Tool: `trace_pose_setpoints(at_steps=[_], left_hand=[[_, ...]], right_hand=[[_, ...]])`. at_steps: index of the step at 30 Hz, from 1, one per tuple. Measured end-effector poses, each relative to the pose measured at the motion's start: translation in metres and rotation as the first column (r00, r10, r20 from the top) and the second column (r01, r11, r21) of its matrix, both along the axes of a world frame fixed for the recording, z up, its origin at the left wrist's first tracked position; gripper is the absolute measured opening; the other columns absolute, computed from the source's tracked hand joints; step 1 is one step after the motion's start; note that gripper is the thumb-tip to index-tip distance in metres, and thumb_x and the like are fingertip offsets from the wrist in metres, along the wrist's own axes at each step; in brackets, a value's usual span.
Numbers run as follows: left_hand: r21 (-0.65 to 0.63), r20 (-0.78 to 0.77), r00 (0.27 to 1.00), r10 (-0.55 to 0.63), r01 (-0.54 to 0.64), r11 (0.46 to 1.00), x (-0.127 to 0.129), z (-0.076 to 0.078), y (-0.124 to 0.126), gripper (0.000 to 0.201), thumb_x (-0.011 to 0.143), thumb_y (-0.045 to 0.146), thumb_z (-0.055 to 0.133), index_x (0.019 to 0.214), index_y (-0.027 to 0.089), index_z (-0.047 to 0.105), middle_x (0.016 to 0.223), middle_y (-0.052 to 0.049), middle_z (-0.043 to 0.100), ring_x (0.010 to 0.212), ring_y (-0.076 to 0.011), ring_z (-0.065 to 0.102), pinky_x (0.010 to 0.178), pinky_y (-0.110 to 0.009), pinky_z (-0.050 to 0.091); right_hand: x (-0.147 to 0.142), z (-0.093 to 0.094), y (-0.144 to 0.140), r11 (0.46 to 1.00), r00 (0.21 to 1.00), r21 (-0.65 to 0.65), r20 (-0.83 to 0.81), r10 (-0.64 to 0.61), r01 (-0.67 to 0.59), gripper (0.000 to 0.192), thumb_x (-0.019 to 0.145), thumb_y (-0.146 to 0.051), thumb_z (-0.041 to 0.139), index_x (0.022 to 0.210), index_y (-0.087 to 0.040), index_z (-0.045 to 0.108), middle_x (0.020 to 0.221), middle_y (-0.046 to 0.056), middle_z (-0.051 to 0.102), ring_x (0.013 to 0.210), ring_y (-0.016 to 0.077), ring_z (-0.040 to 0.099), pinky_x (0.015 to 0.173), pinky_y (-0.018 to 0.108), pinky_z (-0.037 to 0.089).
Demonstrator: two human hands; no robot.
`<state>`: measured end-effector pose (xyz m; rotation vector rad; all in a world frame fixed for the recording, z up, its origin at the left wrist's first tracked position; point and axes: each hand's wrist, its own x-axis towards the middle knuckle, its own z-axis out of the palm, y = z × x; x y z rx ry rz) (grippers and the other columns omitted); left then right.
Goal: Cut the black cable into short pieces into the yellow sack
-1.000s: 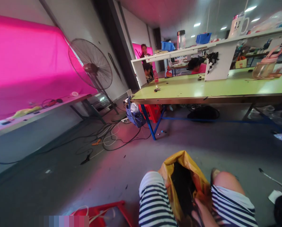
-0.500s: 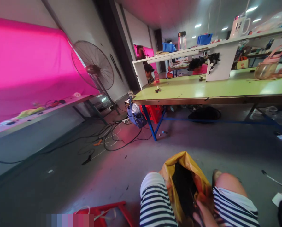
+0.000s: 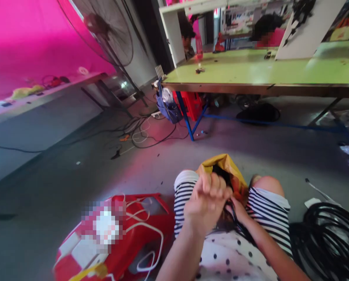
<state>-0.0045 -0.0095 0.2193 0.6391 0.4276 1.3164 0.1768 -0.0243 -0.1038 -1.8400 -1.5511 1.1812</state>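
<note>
1. Hands have come up into view: a second ago only the right forearm showed at the bottom edge beside the yellow bag [image 3: 234, 175], and the left hand [image 3: 206, 199] was out of sight. The view has also tipped down, so the lap now fills the lower middle.
2. Left hand is curled into a narrow, pinching grip just over the bag's mouth; what it pinches is too small to tell.
3. Right hand [image 3: 237, 207] sits mostly hidden behind the left, low at the bag's opening, against thin black cable [image 3: 232, 210]; whether its grip is closed on the cable I cannot tell.
4. Yellow bag stands upright between the knees, on the floor, mouth open and dark inside, much where it stood before.
5. Judging by this, the work has shifted from reaching into the bag to handling something at its mouth with both hands.
6. Red case [image 3: 116, 238] with white cords lies left of the legs; a coil of black cable [image 3: 329, 238] lies right; the green bench [image 3: 250, 72] stands well apart.
</note>
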Motion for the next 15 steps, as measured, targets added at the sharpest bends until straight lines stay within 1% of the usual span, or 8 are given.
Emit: trace_pose_setpoints(at_steps=[1, 2, 4, 6, 8, 12, 15], left_hand=[[-0.045, 0.071, 0.997, 0.011, -0.007, 0.999, 0.002, -0.002, 0.004, 0.047, 0.067, 0.025, 0.100, 0.081, 0.021, 0.055, 0.080, 0.002, 0.052, 0.077, -0.0132, 0.053, 0.078, -0.031, 0.055], [-0.092, 0.140, 0.990, 0.022, -0.009, 0.996, 0.005, -0.004, 0.009, 0.054, 0.059, 0.017, 0.097, 0.077, 0.020, 0.047, 0.077, 0.003, 0.045, 0.075, -0.0120, 0.048, 0.077, -0.029, 0.052], [-0.174, 0.218, 0.975, 0.040, -0.001, 0.985, 0.011, -0.004, 0.022, 0.059, 0.051, 0.008, 0.089, 0.075, 0.020, 0.037, 0.077, 0.004, 0.037, 0.075, -0.0113, 0.044, 0.079, -0.029, 0.048], [-0.202, 0.213, 0.976, 0.036, 0.008, 0.979, 0.016, -0.004, 0.031, 0.062, 0.049, 0.006, 0.086, 0.076, 0.020, 0.032, 0.077, 0.004, 0.034, 0.077, -0.0118, 0.043, 0.080, -0.029, 0.046], [-0.190, 0.200, 0.980, 0.022, 0.016, 0.982, 0.019, -0.003, 0.032, 0.065, 0.050, 0.008, 0.086, 0.076, 0.020, 0.029, 0.077, 0.005, 0.032, 0.078, -0.0124, 0.042, 0.082, -0.030, 0.046], [-0.148, 0.174, 0.985, -0.001, 0.027, 0.989, 0.019, -0.006, 0.025, 0.071, 0.052, 0.013, 0.094, 0.076, 0.021, 0.027, 0.076, 0.005, 0.030, 0.077, -0.0125, 0.042, 0.083, -0.031, 0.046], [-0.095, 0.130, 0.991, -0.001, 0.014, 0.995, 0.017, -0.010, 0.023, 0.076, 0.055, 0.020, 0.101, 0.074, 0.020, 0.028, 0.074, 0.006, 0.030, 0.076, -0.0120, 0.042, 0.082, -0.030, 0.047]], right_hand=[[0.001, 0.001, 0.001, 0.999, 1.000, -0.037, 0.009, 0.000, 0.001, 0.030, 0.081, -0.021, 0.076, 0.111, -0.021, 0.074, 0.102, 0.013, 0.084, 0.100, 0.0330, 0.082, 0.099, 0.044, 0.064], [0.001, 0.001, 0.002, 0.998, 1.000, -0.058, 0.013, 0.006, -0.005, 0.029, 0.082, -0.020, 0.075, 0.111, -0.021, 0.073, 0.103, 0.013, 0.084, 0.099, 0.0321, 0.082, 0.098, 0.043, 0.063], [0.002, -0.002, 0.002, 0.996, 0.999, -0.080, 0.013, 0.030, -0.029, 0.027, 0.084, -0.020, 0.074, 0.111, -0.021, 0.070, 0.101, 0.012, 0.082, 0.094, 0.0298, 0.080, 0.095, 0.041, 0.062], [0.004, -0.006, 0.001, 0.996, 0.999, -0.074, 0.006, 0.049, -0.048, 0.025, 0.085, -0.020, 0.074, 0.110, -0.021, 0.069, 0.095, 0.010, 0.080, 0.088, 0.0278, 0.077, 0.091, 0.039, 0.060], [0.005, -0.008, -0.001, 0.998, 0.999, -0.049, 0.000, 0.051, -0.051, 0.025, 0.085, -0.020, 0.074, 0.110, -0.022, 0.068, 0.092, 0.009, 0.078, 0.086, 0.0277, 0.075, 0.088, 0.039, 0.058], [0.006, -0.009, -0.001, 0.999, 0.999, 0.000, -0.004, 0.041, -0.041, 0.028, 0.084, -0.021, 0.073, 0.112, -0.021, 0.067, 0.092, 0.010, 0.078, 0.088, 0.0290, 0.072, 0.087, 0.040, 0.057], [0.005, -0.004, 0.002, 0.998, 0.998, -0.014, 0.000, 0.055, -0.055, 0.028, 0.083, -0.021, 0.073, 0.111, -0.022, 0.067, 0.089, 0.006, 0.076, 0.084, 0.0265, 0.071, 0.087, 0.038, 0.056]])
